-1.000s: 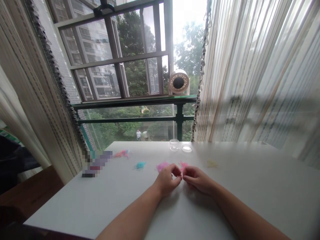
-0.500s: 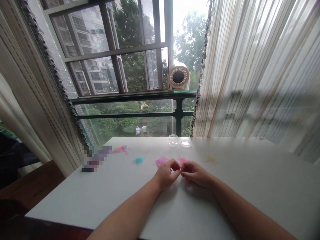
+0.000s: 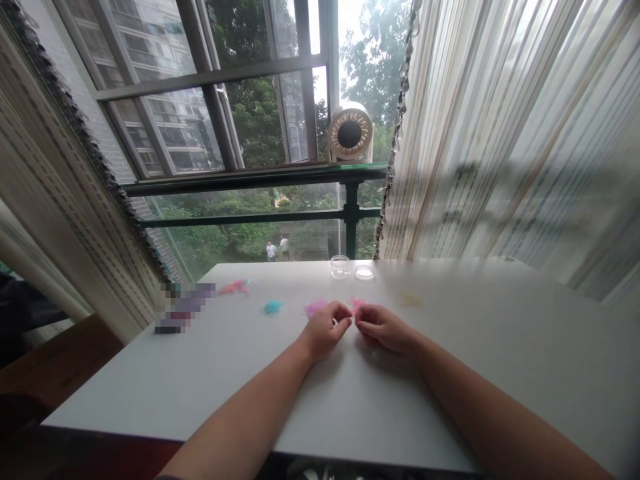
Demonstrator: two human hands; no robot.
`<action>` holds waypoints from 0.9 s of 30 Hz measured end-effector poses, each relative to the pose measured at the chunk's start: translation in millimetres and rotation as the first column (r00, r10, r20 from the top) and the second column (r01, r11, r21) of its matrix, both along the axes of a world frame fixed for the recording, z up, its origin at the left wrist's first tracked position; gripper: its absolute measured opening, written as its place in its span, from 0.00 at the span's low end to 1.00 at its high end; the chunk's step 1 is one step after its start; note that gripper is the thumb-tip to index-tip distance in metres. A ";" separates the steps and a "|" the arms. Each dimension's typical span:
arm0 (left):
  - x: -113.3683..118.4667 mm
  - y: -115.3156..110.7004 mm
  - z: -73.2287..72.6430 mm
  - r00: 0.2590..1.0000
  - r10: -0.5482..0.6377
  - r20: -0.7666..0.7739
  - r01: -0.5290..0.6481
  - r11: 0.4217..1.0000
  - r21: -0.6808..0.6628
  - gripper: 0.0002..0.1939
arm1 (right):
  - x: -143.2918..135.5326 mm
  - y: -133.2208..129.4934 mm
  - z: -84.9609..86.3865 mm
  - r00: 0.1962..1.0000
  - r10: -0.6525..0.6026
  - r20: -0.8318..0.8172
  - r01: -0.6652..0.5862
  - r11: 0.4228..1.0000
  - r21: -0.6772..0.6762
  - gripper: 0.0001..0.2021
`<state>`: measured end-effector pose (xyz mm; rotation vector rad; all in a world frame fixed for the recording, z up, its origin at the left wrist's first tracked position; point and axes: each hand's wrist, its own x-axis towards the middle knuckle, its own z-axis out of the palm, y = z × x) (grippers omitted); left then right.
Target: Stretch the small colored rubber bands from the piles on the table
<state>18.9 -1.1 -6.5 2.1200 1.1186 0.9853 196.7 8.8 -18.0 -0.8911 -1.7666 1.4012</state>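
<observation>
Hands are close together above the white table (image 3: 225, 380), and from where I stand I see only a very narrow gap between their fingertips. The left hand (image 3: 323, 332) curves its thumb and forefinger toward each other, and the right hand (image 3: 391, 328) does likewise. I cannot tell whether either one grasps something; a thin strand there would be too small for me to see.

For such fine finger work, I think the wrists should be kept low and quiet, and only the tips should move. The pressure should be light and equal on both sides, because a soft strand could slip away or twist. It would also help to keep the knuckles out of the nearest heaps.

Of strand heaps I count five: the pink heap (image 3: 357, 304) just beyond the fingertips, the purple heap (image 3: 315, 308) right behind the left hand, the blue heap (image 3: 273, 308), the orange-pink heap (image 3: 236, 287) and the yellow heap (image 3: 413, 299). Single strands I cannot count. There is one clear jar (image 3: 340, 269), one round clear lid (image 3: 365, 273) beside it, one fan (image 3: 350, 135) and one pixelated object (image 3: 186, 309) at the left.
</observation>
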 end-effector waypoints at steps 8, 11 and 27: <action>-4.3 5.2 1.6 0.999 0.022 0.043 -0.022 1.000 0.012 0.09 | -0.4 -1.1 0.4 0.999 -0.035 -0.018 0.035 0.999 -0.001 0.06; -5.9 7.1 1.2 0.999 0.026 0.044 -0.027 1.000 0.006 0.09 | -0.3 -1.7 1.4 0.999 -0.037 -0.008 0.037 0.999 0.014 0.06; -2.1 0.9 -0.4 0.998 -0.048 -0.044 0.047 0.999 -0.025 0.11 | -0.7 -5.0 7.1 0.999 -0.049 0.016 0.049 0.998 0.026 0.04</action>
